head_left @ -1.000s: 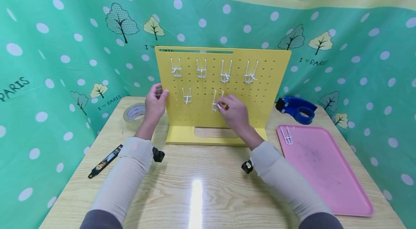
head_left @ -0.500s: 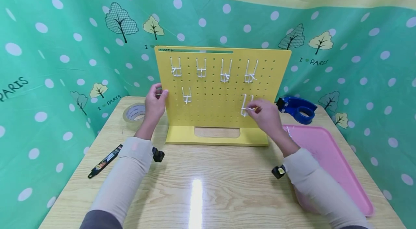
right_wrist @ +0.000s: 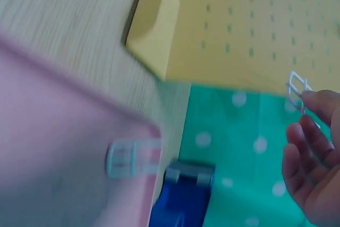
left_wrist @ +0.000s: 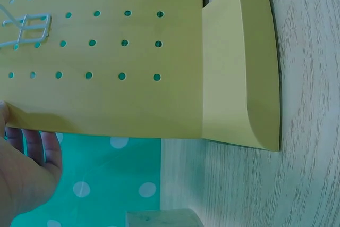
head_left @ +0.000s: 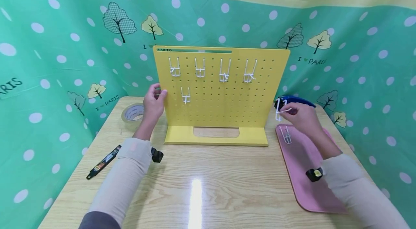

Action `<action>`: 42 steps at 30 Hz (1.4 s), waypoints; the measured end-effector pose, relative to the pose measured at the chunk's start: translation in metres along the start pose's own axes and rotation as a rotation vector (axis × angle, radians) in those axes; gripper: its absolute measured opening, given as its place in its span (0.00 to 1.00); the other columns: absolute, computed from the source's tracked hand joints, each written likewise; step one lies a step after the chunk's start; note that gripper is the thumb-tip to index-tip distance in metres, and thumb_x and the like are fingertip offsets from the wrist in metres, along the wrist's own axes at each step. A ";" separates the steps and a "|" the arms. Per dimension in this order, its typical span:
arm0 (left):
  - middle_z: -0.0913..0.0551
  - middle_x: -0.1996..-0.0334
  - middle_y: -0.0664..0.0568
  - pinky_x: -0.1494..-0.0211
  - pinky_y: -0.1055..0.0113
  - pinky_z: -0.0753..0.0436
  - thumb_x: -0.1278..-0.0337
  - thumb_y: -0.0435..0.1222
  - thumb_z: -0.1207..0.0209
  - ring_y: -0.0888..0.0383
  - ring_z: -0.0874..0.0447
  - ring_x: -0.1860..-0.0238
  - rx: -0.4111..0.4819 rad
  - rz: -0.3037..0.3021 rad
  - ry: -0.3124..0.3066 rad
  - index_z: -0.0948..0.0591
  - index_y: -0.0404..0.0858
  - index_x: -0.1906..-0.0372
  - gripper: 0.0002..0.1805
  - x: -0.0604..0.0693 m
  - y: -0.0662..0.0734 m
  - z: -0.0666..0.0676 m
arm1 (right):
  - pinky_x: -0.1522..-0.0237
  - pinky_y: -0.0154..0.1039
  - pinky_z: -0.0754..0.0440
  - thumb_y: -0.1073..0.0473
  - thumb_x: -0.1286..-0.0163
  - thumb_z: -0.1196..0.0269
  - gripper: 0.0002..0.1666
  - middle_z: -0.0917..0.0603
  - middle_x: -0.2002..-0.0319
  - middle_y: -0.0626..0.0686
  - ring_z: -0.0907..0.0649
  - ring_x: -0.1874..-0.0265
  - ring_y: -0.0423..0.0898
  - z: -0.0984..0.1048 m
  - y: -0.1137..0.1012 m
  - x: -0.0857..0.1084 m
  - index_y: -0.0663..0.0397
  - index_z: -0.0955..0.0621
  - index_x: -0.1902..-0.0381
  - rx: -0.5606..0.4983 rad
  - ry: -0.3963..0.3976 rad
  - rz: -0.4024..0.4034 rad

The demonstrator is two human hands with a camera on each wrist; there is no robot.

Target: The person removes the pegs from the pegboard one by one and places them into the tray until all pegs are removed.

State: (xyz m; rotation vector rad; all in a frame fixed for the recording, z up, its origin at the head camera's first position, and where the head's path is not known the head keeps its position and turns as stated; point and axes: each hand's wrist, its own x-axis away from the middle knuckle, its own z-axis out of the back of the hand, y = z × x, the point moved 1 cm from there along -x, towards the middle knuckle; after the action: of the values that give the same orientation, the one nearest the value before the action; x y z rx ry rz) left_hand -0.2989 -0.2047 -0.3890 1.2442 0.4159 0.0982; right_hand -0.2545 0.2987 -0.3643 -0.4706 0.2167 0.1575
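A yellow pegboard (head_left: 211,109) stands upright on its yellow base. My left hand (head_left: 154,104) grips its left edge, thumb on the front and fingers behind, as the left wrist view also shows. Several white wire hooks hang along the board's upper row, and one hook (head_left: 186,98) hangs lower left. Off the board's right side, my right hand (head_left: 303,117) pinches another white wire hook (head_left: 278,111) between thumb and fingers, above the far-left corner of a pink tray (head_left: 299,182). In that corner lies one more white wire hook (head_left: 287,138).
Behind the right hand is a blue tape dispenser (head_left: 297,99), partly hidden. A roll of clear tape (head_left: 127,122) lies left of the board, and a long black packaged item (head_left: 103,163) lies nearer the front left. A green dotted cloth surrounds the table.
My right hand has carried the hook away from the front of the board, rightward to over the tray's far-left corner. The left hand keeps its grip on the board's edge.
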 end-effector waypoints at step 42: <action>0.20 0.53 0.45 0.58 0.73 0.22 0.26 0.39 0.44 0.59 0.24 0.58 -0.011 -0.004 0.003 0.24 0.40 0.37 0.18 -0.002 -0.002 -0.001 | 0.71 0.38 0.26 0.55 0.30 0.34 0.12 0.20 0.72 0.53 0.23 0.71 0.48 -0.028 0.134 0.019 0.61 0.16 0.62 0.097 -0.404 -0.208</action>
State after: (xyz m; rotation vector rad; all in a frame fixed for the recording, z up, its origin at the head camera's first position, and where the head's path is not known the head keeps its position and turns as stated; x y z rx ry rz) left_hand -0.3010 -0.2051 -0.3910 1.2329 0.4198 0.0988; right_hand -0.2676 0.4056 -0.4509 -0.3529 -0.2198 0.0357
